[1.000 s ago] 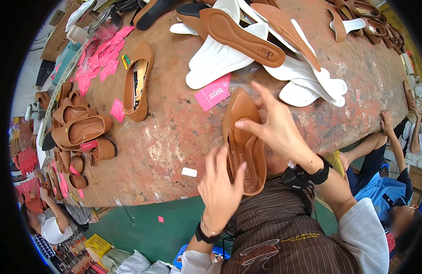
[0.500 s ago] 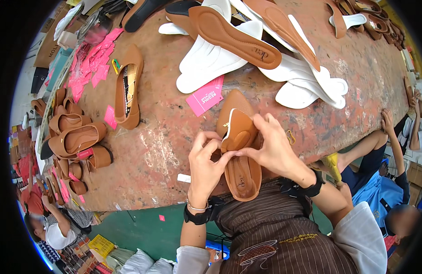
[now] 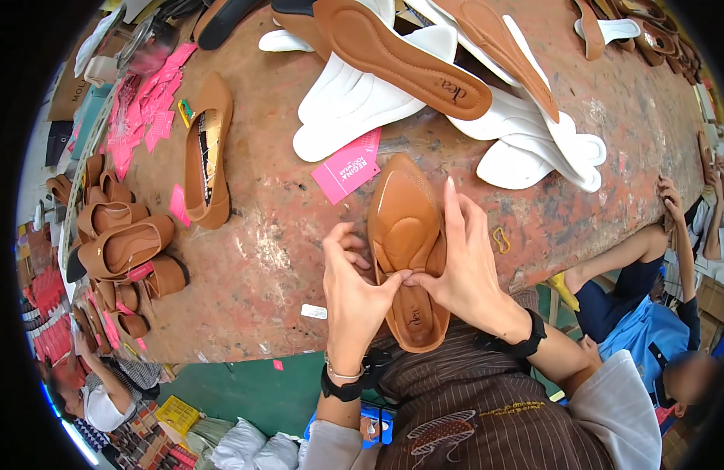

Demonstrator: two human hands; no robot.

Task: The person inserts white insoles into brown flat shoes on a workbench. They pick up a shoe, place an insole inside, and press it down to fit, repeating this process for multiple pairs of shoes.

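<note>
A tan pointed flat shoe (image 3: 436, 335) lies toe away from me at the table's near edge. Inside it is a tan padded insole (image 3: 409, 233), its front part showing over the shoe's opening. My left hand (image 3: 354, 286) is at the left side, fingers curled, thumb pressed on the insole's middle. From the right, my right hand (image 3: 472, 274) meets it thumb to thumb, its fingers stretched along the shoe's right side. What the fingertips touch underneath is hidden. Left of these, another tan flat shoe (image 3: 215, 215) lies by itself.
Ahead lies a pile of white-backed insoles (image 3: 354, 106) beside a pink card tag (image 3: 346, 166). At far left are several tan shoes (image 3: 131, 243) and pink tags (image 3: 146, 102). A yellow loop (image 3: 501, 240) and a white label (image 3: 313, 312) lie nearby. A person in blue (image 3: 636, 313) sits at right.
The insole's front, formerly tilted with its white edge showing, now lies flatter with its tan top visible. My right fingers have straightened; my left fingers have shifted down the shoe's side.
</note>
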